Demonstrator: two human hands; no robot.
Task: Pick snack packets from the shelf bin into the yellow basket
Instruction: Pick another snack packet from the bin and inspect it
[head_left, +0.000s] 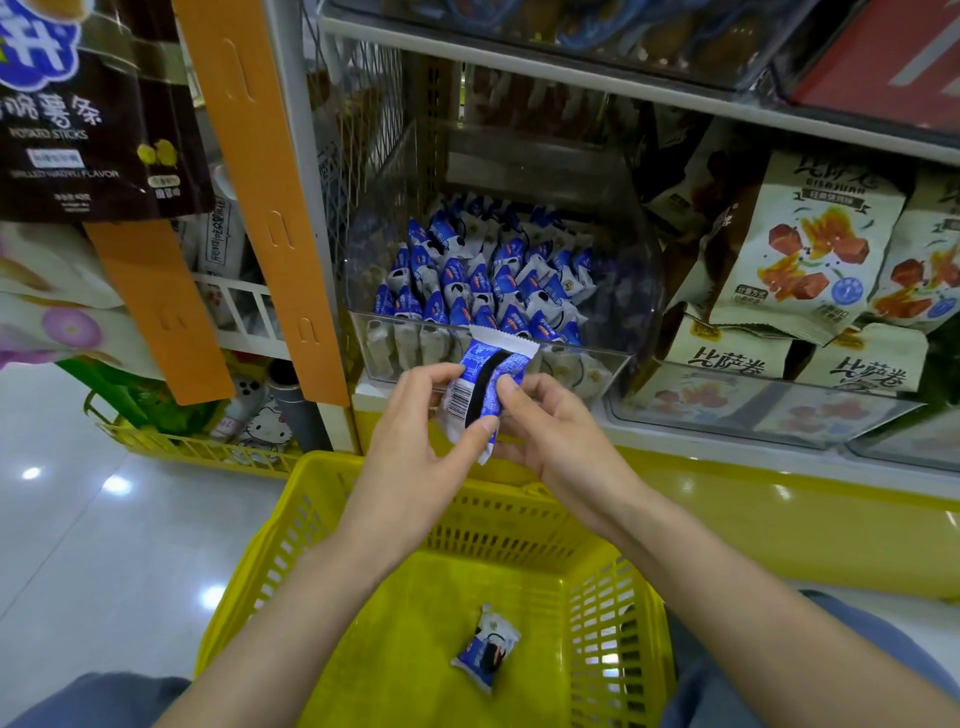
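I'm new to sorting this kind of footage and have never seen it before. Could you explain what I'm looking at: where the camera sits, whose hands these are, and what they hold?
There is no machine here. The one picture comes from a camera worn on a person's head, looking down at their own bare hands in a shop. The left hand and right hand together pinch one blue-and-white snack packet near the far rim of the yellow basket. One similar packet already lies on the basket floor. Many more fill the clear shelf bin behind the hands.

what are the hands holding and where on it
One blue-and-white snack packet: left hand pinches its left side and lower end, right hand its right edge.
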